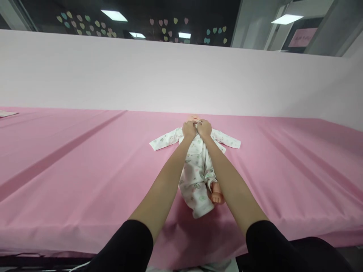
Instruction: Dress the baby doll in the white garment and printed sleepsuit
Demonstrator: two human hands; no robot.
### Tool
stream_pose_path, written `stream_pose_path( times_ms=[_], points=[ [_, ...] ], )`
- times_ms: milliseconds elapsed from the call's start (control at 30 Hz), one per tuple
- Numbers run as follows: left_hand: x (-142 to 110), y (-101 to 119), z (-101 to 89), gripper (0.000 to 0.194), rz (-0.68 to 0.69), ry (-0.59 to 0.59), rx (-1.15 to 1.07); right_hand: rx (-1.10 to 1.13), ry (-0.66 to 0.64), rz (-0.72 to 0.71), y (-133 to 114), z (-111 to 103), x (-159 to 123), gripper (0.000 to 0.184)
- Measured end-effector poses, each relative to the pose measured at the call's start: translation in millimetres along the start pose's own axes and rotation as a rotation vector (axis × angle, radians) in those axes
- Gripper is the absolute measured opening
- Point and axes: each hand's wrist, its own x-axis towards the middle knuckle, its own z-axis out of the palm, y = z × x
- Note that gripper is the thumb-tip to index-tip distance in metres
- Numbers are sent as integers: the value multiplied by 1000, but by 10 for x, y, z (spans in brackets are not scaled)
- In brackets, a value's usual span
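Note:
A baby doll lies on its back on the pink table (85, 162), dressed in a white patterned romper (195, 173). Its head (194, 118) is mostly hidden behind my hands, and one bare foot (217, 196) sticks out of the right leg. My left hand (189, 129) and my right hand (204, 128) are side by side at the romper's neckline, both closed in a pinch on the fabric there. The romper's sleeves spread out flat to either side.
A pale pink partition (170, 75) runs along the far side of the table. A flat paper-like item (7, 113) lies at the far left edge. The near table edge is just in front of my body.

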Motion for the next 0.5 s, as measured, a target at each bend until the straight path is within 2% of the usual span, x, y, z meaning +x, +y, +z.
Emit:
stream_pose_path(
  times_ms=[200,367,500],
  points=[
    [-28,-5,34,30,-19,97,-123,84,52,10,63,2,9,29],
    [-35,-46,58,27,61,160,-189,146,68,8,44,3,-12,25],
    [-33,-57,77,27,69,202,-224,209,75,-3,62,3,-17,26]
  ],
)
